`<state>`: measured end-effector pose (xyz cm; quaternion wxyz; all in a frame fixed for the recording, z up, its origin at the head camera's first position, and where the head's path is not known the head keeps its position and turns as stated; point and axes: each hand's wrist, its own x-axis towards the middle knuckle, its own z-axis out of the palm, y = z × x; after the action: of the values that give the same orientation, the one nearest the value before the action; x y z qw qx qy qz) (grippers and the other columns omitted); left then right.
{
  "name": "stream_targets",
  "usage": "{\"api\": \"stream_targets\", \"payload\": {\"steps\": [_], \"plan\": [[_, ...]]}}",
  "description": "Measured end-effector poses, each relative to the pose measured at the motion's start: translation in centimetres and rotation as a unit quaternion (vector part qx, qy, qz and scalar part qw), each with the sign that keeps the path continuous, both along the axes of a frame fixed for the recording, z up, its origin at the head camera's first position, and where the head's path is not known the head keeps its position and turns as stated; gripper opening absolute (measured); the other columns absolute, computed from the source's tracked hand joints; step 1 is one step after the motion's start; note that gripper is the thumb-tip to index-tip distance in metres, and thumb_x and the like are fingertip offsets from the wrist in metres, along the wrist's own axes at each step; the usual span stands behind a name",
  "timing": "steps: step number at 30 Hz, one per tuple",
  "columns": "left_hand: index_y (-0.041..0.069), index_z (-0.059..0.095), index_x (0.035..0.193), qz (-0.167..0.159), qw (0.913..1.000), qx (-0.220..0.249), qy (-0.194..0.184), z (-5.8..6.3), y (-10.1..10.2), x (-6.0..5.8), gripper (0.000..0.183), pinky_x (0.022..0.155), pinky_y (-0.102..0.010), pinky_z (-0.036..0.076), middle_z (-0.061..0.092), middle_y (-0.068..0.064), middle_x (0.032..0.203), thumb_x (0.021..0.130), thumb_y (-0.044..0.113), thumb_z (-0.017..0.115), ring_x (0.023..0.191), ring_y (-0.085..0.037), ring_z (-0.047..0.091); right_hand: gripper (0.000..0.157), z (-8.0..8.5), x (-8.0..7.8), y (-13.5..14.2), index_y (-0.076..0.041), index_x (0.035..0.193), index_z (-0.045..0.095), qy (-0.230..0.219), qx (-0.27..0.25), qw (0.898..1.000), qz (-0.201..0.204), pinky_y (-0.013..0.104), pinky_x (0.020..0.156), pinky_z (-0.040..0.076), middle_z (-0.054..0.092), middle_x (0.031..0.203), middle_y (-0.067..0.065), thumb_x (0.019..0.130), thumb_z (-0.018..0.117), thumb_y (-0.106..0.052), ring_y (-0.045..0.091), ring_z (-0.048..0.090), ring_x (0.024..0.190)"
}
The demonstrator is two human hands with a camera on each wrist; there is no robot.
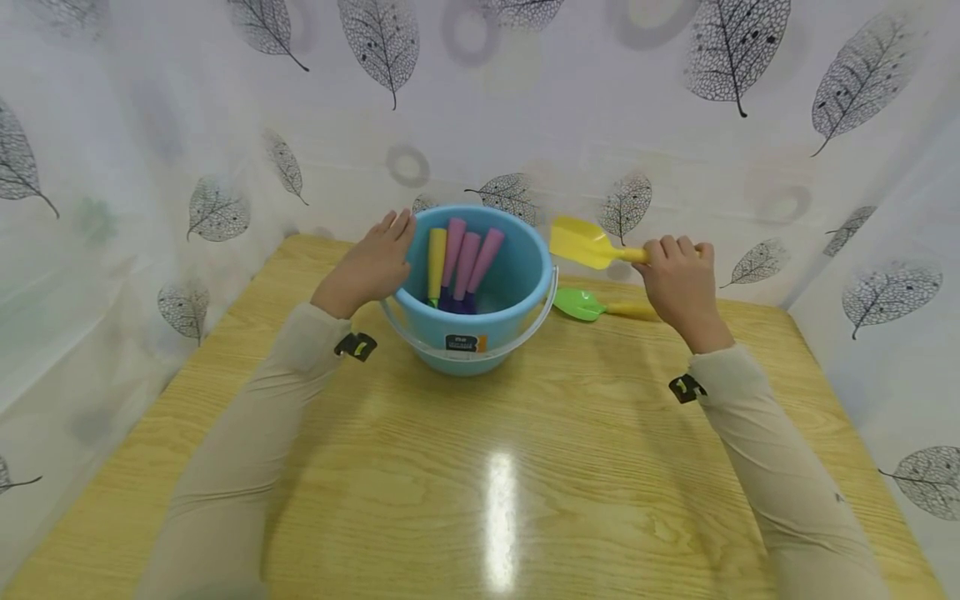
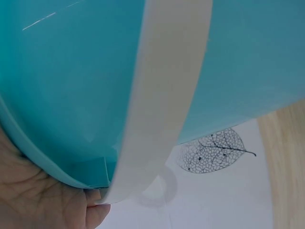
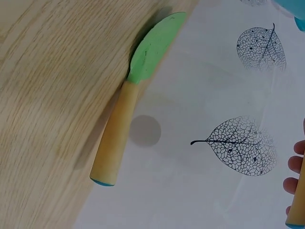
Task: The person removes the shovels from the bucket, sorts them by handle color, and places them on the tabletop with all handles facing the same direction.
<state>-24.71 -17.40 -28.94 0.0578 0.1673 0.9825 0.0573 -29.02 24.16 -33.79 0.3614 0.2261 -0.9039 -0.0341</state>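
Note:
A light-blue toy bucket [image 1: 474, 329] stands on the table with several handles poking up inside: a yellow handle [image 1: 437, 265] and purple handles [image 1: 465, 265]. Against the left side of its rim rests my left hand [image 1: 377, 262], fingers extended. In the left wrist view the palm [image 2: 38, 195] lies along the rim beside the white bail handle [image 2: 164, 90]. My right hand [image 1: 681, 279] grips a yellow toy shovel [image 1: 581, 242] by its handle, raised to the right of the bucket, blade towards it. Below lies a green-bladed trowel [image 1: 579, 304] with a yellow handle [image 3: 114, 136].
The wood-grain table [image 1: 450, 483] reaches back to a white curtain [image 1: 525, 100] printed with leaves, which also hangs at both sides. The trowel lies near the table's back edge, close to the curtain.

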Motion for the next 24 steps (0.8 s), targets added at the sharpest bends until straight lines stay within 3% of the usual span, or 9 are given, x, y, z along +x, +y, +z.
{"api": "stream_targets", "payload": {"steps": [24], "plan": [[-0.009, 0.000, 0.147, -0.001, 1.0000, -0.004, 0.003, 0.0, -0.1, 0.0, 0.062, 0.121, -0.048, 0.003, -0.005, -0.025, 0.156, 0.097, 0.013, 0.030, 0.145, -0.040, -0.006, 0.028, -3.6, 0.3, 1.7, 0.001, 0.094, 0.056, -0.048, 0.027, 0.998, 0.021, 0.053, 0.070, 0.043, 0.059, 0.082, 0.020, 0.085, 0.068, -0.023, 0.036, 0.055, 0.074]]}}
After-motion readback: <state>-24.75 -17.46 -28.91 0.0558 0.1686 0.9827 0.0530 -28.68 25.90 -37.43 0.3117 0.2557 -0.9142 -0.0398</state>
